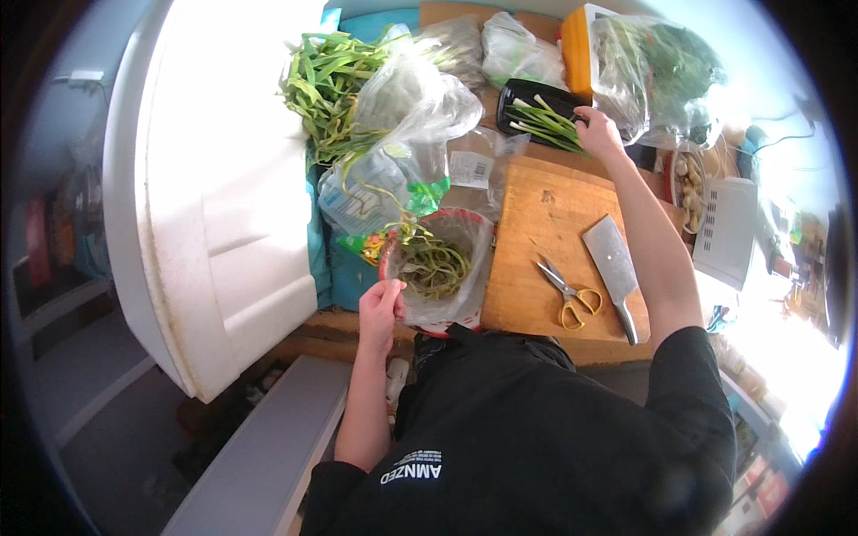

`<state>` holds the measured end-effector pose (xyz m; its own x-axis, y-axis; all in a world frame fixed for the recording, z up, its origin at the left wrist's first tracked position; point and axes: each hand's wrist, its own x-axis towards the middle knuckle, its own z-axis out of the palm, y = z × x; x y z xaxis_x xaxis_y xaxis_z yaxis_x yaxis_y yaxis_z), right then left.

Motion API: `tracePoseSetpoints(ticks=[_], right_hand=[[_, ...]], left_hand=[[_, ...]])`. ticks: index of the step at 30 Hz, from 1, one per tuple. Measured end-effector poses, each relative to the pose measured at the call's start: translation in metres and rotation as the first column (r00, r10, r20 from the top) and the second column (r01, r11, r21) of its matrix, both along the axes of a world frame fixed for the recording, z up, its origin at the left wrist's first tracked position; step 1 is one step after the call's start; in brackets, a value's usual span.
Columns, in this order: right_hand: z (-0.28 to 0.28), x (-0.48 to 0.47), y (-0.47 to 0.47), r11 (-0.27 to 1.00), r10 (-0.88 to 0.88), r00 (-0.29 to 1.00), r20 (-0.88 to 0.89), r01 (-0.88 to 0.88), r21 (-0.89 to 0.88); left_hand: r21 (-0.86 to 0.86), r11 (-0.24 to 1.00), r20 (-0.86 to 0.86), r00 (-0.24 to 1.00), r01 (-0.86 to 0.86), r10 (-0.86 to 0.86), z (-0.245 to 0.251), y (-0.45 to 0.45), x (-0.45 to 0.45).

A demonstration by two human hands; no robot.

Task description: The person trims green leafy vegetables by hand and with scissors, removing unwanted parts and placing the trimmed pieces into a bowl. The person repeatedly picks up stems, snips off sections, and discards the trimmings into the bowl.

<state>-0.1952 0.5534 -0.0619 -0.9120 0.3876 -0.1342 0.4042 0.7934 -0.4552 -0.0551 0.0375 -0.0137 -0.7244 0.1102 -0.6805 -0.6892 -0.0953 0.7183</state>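
Note:
My left hand (381,311) is at the left rim of a red-and-white bin (462,213), thumb and fingertips pinched together; whether anything thin is between them cannot be seen. Inside the bin's clear plastic liner lie wilted green and yellow leaf trimmings (436,268). My right hand (600,134) reaches over the right end of a black tray (506,100). Its curled fingers are beside several trimmed green stalks (546,122) with white ends, like scallions or green garlic. A cleaver (608,251) and yellow-handled scissors (566,288) lie on the wooden cutting board (529,221).
A heap of untrimmed leafy greens (328,87) lies by a clear plastic bag (415,100). To the left rises a white foam box (228,201). Bagged greens (684,74) stand behind the tray, near a yellow box (578,50). A basket of pale roots (689,187) is at right.

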Motion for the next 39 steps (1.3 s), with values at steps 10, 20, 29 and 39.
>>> tracePoseSetpoints(ticks=[10,20,29,39], right_hand=[[0.113,-0.077,-0.222,0.729,0.451,0.845,-0.289,-0.535,-0.426],[0.039,-0.154,-0.324,0.672,0.644,0.593,0.483,-0.74,0.012],[0.045,-0.144,-0.296,0.647,0.726,0.632,0.272,-0.761,0.039],[0.094,-0.126,-0.245,0.77,0.563,0.784,-0.263,-0.613,-0.179]], left_hand=[[0.036,0.997,-0.205,0.976,-0.074,0.08,-0.007,0.028,-0.086],[0.163,0.889,0.026,0.902,-0.429,0.43,-0.034,0.022,-0.14],[0.392,0.829,0.088,0.913,-0.399,0.398,-0.038,0.02,-0.167],[0.592,0.698,0.114,0.9,-0.402,0.421,-0.008,0.043,-0.173]])
